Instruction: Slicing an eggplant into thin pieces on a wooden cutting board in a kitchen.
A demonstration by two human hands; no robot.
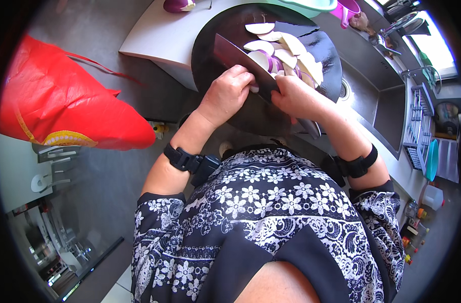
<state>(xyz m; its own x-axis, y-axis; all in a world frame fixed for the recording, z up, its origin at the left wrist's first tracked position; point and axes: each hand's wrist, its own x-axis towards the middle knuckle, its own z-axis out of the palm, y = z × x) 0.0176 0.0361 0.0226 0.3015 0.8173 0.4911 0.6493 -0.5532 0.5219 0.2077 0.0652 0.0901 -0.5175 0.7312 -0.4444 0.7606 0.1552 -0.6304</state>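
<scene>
A round dark cutting board (207,41) lies before me, its surface wet at the right. My right hand (296,94) grips the handle of a broad cleaver (240,57), whose blade slants towards the upper left. Left of the blade, my left hand (230,89) has bent fingers around a small piece of eggplant (254,88), mostly hidden by the fingertips. On the blade's other side lies a pile of pale eggplant slices (291,43) with purple skin. Another purple eggplant piece (177,5) with a pale cut face rests on the white counter beyond the board.
A steel sink (366,87) is right of the board, with a dish rack (419,128) beside it. A mint-green basin (313,5) and a pink container (347,9) stand at the far edge. A red bag (75,98) bulges at the left, near the white counter (158,34).
</scene>
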